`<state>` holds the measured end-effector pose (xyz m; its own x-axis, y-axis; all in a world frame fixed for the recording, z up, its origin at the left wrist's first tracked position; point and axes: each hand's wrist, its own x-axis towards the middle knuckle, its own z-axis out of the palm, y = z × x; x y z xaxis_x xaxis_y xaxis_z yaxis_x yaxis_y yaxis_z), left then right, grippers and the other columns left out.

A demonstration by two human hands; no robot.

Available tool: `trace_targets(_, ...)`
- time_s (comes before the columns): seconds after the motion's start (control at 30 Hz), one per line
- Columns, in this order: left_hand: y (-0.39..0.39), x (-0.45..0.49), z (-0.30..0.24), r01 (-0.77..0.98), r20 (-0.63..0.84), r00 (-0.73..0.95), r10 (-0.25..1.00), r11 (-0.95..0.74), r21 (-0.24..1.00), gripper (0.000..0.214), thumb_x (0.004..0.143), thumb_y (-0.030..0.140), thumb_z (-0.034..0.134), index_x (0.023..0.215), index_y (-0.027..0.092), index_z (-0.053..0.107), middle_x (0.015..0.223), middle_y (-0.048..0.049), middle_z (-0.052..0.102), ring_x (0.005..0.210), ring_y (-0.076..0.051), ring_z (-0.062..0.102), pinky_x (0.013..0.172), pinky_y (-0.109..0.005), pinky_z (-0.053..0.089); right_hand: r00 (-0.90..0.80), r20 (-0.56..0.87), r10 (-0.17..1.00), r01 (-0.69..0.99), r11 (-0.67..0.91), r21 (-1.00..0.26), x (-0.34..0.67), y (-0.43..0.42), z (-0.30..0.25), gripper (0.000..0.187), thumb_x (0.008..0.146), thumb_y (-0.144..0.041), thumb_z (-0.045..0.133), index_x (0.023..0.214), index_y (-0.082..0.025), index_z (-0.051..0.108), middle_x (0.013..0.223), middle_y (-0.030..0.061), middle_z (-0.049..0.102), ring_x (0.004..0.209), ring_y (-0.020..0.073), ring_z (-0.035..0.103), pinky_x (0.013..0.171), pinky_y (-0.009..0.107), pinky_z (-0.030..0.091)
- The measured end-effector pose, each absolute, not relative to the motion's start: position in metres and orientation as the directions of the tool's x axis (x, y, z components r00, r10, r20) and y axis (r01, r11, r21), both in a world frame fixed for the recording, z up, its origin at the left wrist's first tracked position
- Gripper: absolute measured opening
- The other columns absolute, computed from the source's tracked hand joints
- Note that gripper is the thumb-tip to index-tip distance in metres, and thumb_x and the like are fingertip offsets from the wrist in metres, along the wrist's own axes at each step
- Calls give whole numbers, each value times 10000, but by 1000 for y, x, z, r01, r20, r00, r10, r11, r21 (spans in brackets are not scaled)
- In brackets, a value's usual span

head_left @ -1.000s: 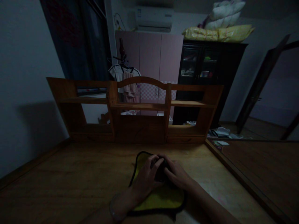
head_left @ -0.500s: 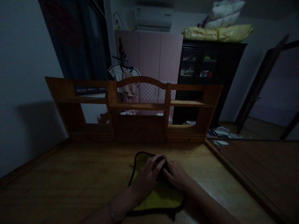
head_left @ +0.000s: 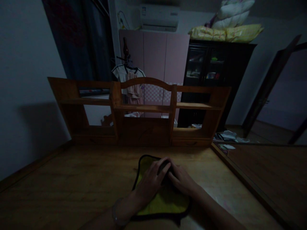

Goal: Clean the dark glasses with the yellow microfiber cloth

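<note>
A yellow-green cloth [head_left: 168, 203] with a black edge lies flat on the wooden surface in front of me. Over its upper part, my left hand [head_left: 152, 179] and my right hand [head_left: 181, 179] meet at the fingertips. Their fingers are bent around a dark space between them. Something dark may be held there, but shadow and the fingers hide what it is. A bracelet [head_left: 116, 212] circles my left wrist.
The cloth rests on a broad wooden surface [head_left: 91, 179]. A wooden shelf unit [head_left: 144, 108] stands along its far side, with a raised wooden edge [head_left: 242, 182] on the right. Beyond are a pink wardrobe [head_left: 154, 54] and a dark cabinet [head_left: 231, 70]. A wall [head_left: 31, 127] bounds the left.
The view has shifted very slightly. Both hands keep nearly the same bent pose over the cloth, and the cloth has not visibly moved.
</note>
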<state>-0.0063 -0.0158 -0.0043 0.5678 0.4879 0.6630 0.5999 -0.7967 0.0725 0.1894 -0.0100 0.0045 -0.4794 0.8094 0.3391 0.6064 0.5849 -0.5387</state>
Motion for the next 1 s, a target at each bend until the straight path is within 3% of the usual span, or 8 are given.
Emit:
trace_targets(0.2,-16,-7,-3,600,654,570,498,-796,84,746,819,7,594,1468,210,285,1462,-132,378,1302,-281,409,1054,-454,422,-459,362,811,588,583,-560,191,-7,-3,588,952,-274,421,1499,-194,220,1303,147,605,1111,274,608,937,437,477)
trace_targets(0.5,-19,-5,0,597,664,549,508,-794,115,738,833,150,682,1455,188,285,1423,-146,420,1265,-294,440,1039,-462,435,-442,340,830,603,556,-573,189,-8,1,581,925,-222,443,1478,-209,267,1182,124,668,978,262,646,851,407,503)
trace_targets(0.73,-21,-6,0,636,700,513,497,-768,79,712,816,90,666,1432,180,323,1365,-159,429,1263,-302,450,1021,-460,458,-454,371,810,534,581,-615,186,-14,11,572,912,-181,450,1457,-234,285,1221,97,645,1029,249,632,883,390,494)
trace_targets(0.87,-21,-8,-4,649,697,513,501,-758,67,750,798,109,695,1440,202,319,1341,-161,408,1257,-316,458,1003,-464,476,-455,365,812,527,576,-625,187,-15,11,575,910,-181,459,1455,-244,286,1246,89,633,1051,248,624,903,393,485)
trace_targets(1.0,-19,-8,-11,678,638,505,581,-725,122,946,688,117,812,1459,237,278,1362,-166,355,1243,-341,463,967,-473,503,-453,337,825,555,557,-618,188,-13,7,585,917,-194,453,1469,-237,263,1226,98,648,1034,251,633,894,398,493)
